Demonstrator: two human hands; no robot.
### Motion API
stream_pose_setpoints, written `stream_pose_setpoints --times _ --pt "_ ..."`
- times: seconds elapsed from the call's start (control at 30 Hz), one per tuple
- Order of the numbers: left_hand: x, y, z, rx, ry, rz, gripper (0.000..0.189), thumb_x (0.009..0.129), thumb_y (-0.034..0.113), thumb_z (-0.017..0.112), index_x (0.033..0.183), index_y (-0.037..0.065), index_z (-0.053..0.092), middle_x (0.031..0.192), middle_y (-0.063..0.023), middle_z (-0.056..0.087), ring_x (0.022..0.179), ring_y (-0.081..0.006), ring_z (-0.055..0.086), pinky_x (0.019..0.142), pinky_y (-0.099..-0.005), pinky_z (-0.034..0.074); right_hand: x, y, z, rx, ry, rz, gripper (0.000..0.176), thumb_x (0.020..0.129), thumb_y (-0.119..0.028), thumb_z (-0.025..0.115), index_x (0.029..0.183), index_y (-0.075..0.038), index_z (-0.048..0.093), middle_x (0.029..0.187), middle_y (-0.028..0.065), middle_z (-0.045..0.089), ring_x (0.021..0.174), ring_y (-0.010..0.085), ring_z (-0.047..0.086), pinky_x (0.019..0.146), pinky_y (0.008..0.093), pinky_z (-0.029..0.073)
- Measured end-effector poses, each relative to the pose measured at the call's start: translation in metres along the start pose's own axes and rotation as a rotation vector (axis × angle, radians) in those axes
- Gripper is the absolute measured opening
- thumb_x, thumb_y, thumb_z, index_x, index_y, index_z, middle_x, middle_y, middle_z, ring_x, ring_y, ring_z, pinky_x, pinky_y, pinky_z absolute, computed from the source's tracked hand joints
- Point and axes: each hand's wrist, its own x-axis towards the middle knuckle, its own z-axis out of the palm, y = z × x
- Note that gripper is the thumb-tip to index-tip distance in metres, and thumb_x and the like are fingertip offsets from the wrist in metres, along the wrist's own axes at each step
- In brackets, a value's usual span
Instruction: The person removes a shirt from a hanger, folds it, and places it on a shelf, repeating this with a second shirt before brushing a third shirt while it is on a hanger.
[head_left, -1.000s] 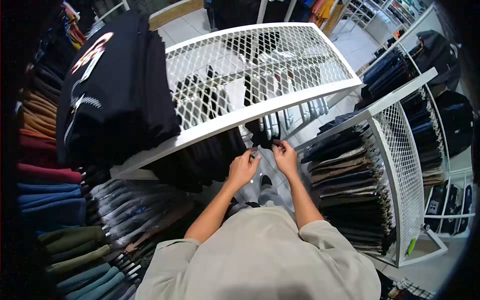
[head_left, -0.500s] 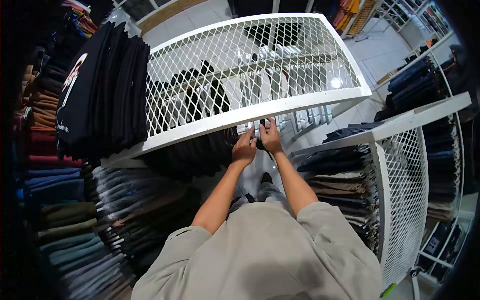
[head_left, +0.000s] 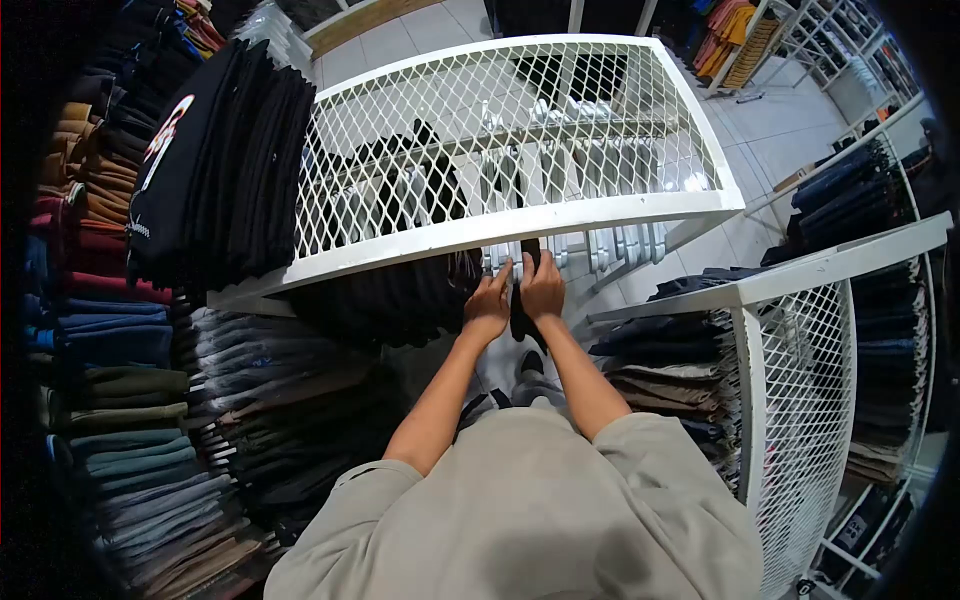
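On my feed, a stack of black shirts (head_left: pixel 220 170) stood at the left end of the mesh shelf (head_left: pixel 400 245), and dark clothes (head_left: pixel 385 300) hung below its front edge. Right of them, just under that edge and past its middle, the left hand (head_left: pixel 487 308) reached up with its fingers drawn close together, the tips by the white hangers (head_left: pixel 502 256). I could not tell whether they pinched anything.

The black garment (head_left: pixel 519 312) hung narrow between the two hands, its upper part near the shelf's front edge. I judged it light and limp: it would fold rather than push, and nothing about it looked fragile. I would have taken it high, by the hanger's neck or the top of the cloth, since a grip lower down could drag it askew; the smooth hangers might slide along or knock together.

The right hand (head_left: pixel 543 288) was upright against the garment's right side, fingers pressed together; its hidden fingertips left the grip unclear to me. Farther right, more white hangers (head_left: pixel 622 245) hung towards the shelf's right corner.
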Motion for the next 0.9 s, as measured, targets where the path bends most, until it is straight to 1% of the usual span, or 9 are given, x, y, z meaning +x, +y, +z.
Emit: stream_pose_setpoints --times 0.13,0.23,0.27,0.43,0.6,0.73,0.83,0.87,0.9 --pt "-0.01 0.003 -0.003 -0.044 -0.02 0.003 0.054 0.101 0.021 0.049 0.153 0.031 0.042 0.122 -0.02 0.062 0.108 -0.0407 0.064 0.092 -0.0497 0.053 -0.017 0.006 -0.024 -0.028 -0.177 0.199 0.034 0.102 -0.036 0.057 0.11 -0.002 0.059 0.091 0.0246 0.067 0.084 0.0471 0.065 0.072 0.0532 0.051" --pt "-0.026 0.003 -0.004 -0.095 0.042 0.09 0.051 0.102 0.023 0.049 0.152 0.026 0.044 0.123 -0.0206 0.063 0.108 -0.0407 0.064 0.092 -0.049 0.052 -0.042 0.009 -0.049 0.154 -0.075 0.096 0.033 0.102 -0.036 0.058 0.103 -0.003 0.059 0.091 0.0253 0.067 0.083 0.0489 0.063 0.07 0.0537 0.049" --pt "-0.03 0.003 -0.006 -0.091 0.038 0.112 0.051 0.102 0.023 0.049 0.152 0.026 0.044 0.123 -0.0206 0.063 0.108 -0.0407 0.064 0.092 -0.049 0.052 -0.049 0.008 -0.061 0.104 -0.125 0.2 0.032 0.1 -0.035 0.062 0.1 -0.003 0.062 0.089 0.0241 0.067 0.083 0.0485 0.064 0.07 0.0527 0.049" --pt "-0.048 0.015 -0.019 -0.143 -0.079 0.147 0.046 0.1 0.024 0.054 0.145 0.012 0.054 0.114 -0.0213 0.068 0.102 -0.0396 0.067 0.089 -0.0439 0.052 -0.109 0.025 -0.098 -0.012 -0.02 0.192 0.031 0.094 -0.034 0.07 0.096 -0.003 0.066 0.085 0.0234 0.067 0.082 0.048 0.064 0.069 0.0503 0.05" --pt "-0.072 0.03 -0.021 -0.214 -0.04 0.426 0.048 0.098 0.024 0.064 0.143 0.01 0.056 0.114 -0.0201 0.068 0.096 -0.0335 0.07 0.086 -0.0439 0.054 -0.172 0.013 -0.157 -0.055 0.095 0.186 0.036 0.084 -0.036 0.081 0.087 -0.002 0.07 0.084 0.0178 0.07 0.079 0.0423 0.066 0.068 0.0455 0.052" --pt "-0.094 0.058 -0.024 -0.195 -0.018 0.644 0.061 0.093 0.022 0.07 0.148 0.011 0.048 0.127 -0.0202 0.056 0.113 -0.0387 0.061 0.094 -0.0435 0.051 -0.221 -0.011 -0.218 -0.165 0.204 0.19 0.038 0.082 -0.036 0.084 0.089 -0.001 0.072 0.087 0.0157 0.071 0.08 0.0394 0.068 0.068 0.0429 0.053" --pt "-0.112 0.079 -0.019 -0.148 0.018 0.887 0.065 0.088 0.021 0.075 0.147 0.011 0.051 0.133 -0.02 0.055 0.122 -0.0392 0.055 0.101 -0.045 0.047 -0.261 -0.032 -0.266 -0.151 0.215 0.31 0.037 0.08 -0.036 0.086 0.086 -0.002 0.075 0.084 0.0145 0.071 0.075 0.0356 0.07 0.067 0.0399 0.054" --pt "-0.122 0.089 -0.018 -0.186 -0.04 0.911 0.066 0.083 0.019 0.078 0.144 0.01 0.053 0.135 -0.0196 0.054 0.124 -0.0397 0.053 0.103 -0.0463 0.044 -0.274 -0.036 -0.28 -0.185 0.236 0.291 0.035 0.077 -0.035 0.088 0.084 -0.002 0.076 0.081 0.013 0.072 0.072 0.0318 0.071 0.065 0.0378 0.054" --pt "-0.13 0.099 -0.018 -0.201 -0.075 0.975 0.056 0.084 0.02 0.077 0.135 0.006 0.058 0.132 -0.0186 0.057 0.125 -0.0375 0.053 0.103 -0.0457 0.046 -0.286 -0.043 -0.295 -0.204 0.265 0.312 0.035 0.077 -0.035 0.088 0.084 -0.002 0.076 0.081 0.013 0.072 0.072 0.0318 0.071 0.065 0.0378 0.054"
